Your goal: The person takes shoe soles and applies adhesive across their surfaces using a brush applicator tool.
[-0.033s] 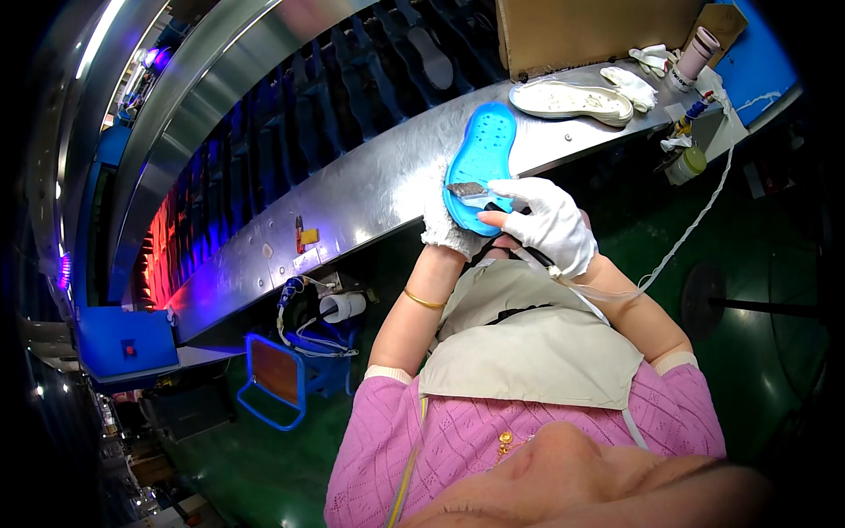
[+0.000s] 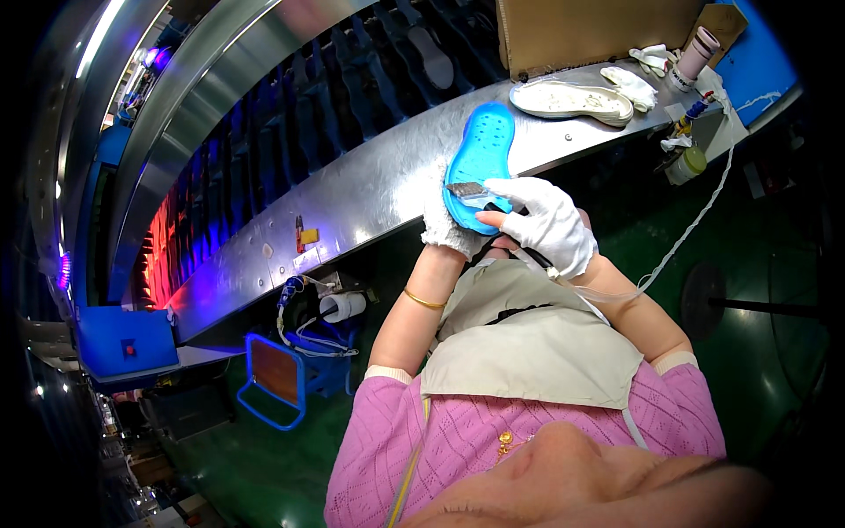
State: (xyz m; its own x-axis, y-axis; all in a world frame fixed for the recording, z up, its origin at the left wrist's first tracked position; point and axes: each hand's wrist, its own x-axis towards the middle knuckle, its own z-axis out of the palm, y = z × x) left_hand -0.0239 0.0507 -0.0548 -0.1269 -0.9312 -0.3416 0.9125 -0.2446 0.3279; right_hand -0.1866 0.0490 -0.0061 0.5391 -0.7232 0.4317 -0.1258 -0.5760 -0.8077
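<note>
A bright blue shoe sole [image 2: 486, 145] with small holes tilts over the bench's near edge, its narrower end toward me. My left hand [image 2: 447, 224], in a white knitted glove, grips the sole by its left side; most of its fingers are hidden beneath. In a thin white glove with a thumb and a fingertip bare, my right hand [image 2: 550, 224] is closed on a brush [image 2: 466, 189]. The brush's dark, flat bristles lie over the sole's inner face. A clear tube [image 2: 607, 291] runs from the brush's black handle across my right forearm.
On the metal bench [image 2: 370, 185] lie a cream shoe sole [image 2: 572, 101] and crumpled white gloves [image 2: 632, 88], near a cardboard box [image 2: 590, 40]. Beyond runs a dark conveyor [image 2: 326, 106] carrying a grey sole [image 2: 431, 58]. A blue-framed stool [image 2: 273, 383] stands lower left.
</note>
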